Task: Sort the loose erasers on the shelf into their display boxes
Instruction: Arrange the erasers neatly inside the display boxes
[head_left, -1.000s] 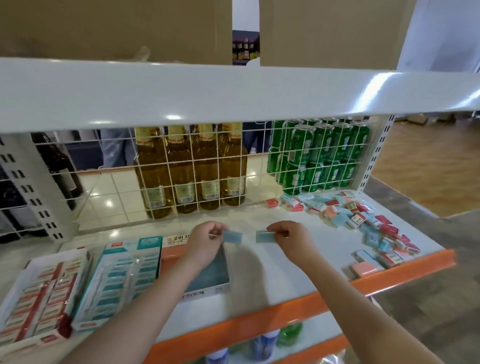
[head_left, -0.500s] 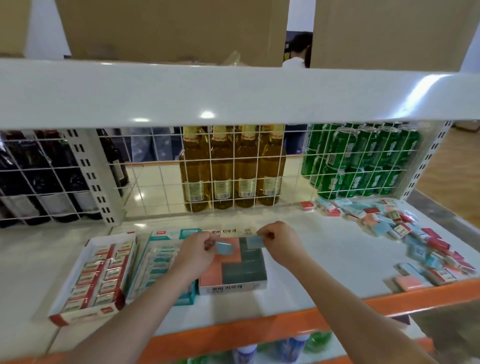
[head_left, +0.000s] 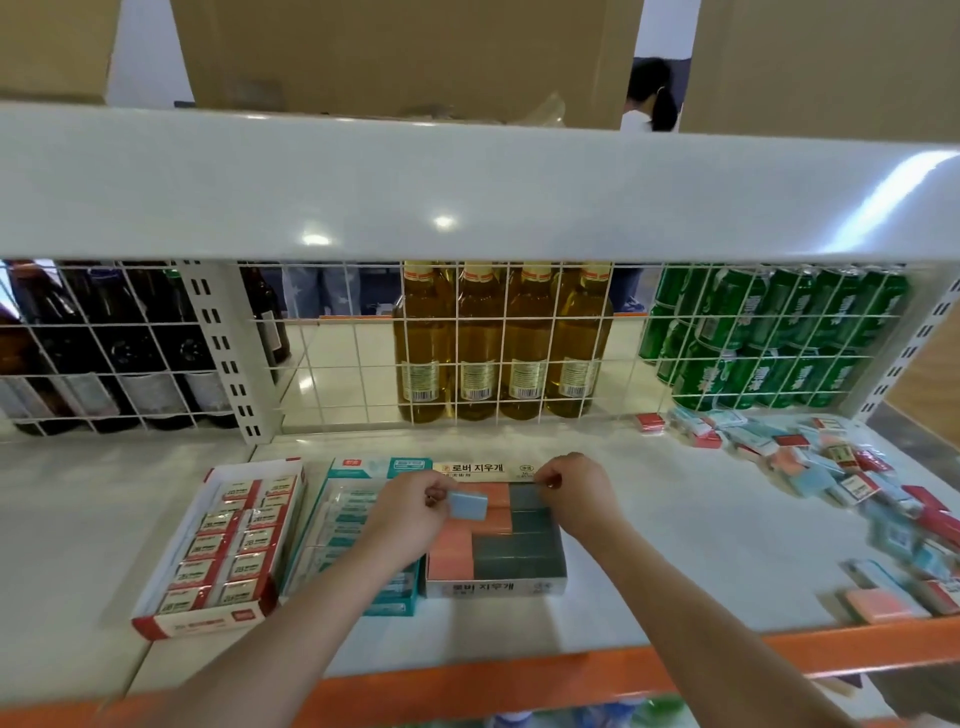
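Pinching a blue eraser (head_left: 468, 505) in the left hand (head_left: 410, 512) over the middle display box (head_left: 496, 540); right hand (head_left: 576, 493) curling at its far edge, contents unclear. Lying far right, loose erasers (head_left: 841, 467); standing behind the wire grid (head_left: 337, 358), bottles (head_left: 501, 343).

Left hand (head_left: 410, 514) pinches a blue eraser (head_left: 468, 505) over the pink-and-grey display box (head_left: 496, 587).

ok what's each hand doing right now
left hand: pinching a light blue eraser.
right hand: fingers curled over the display box; contents cannot be told.
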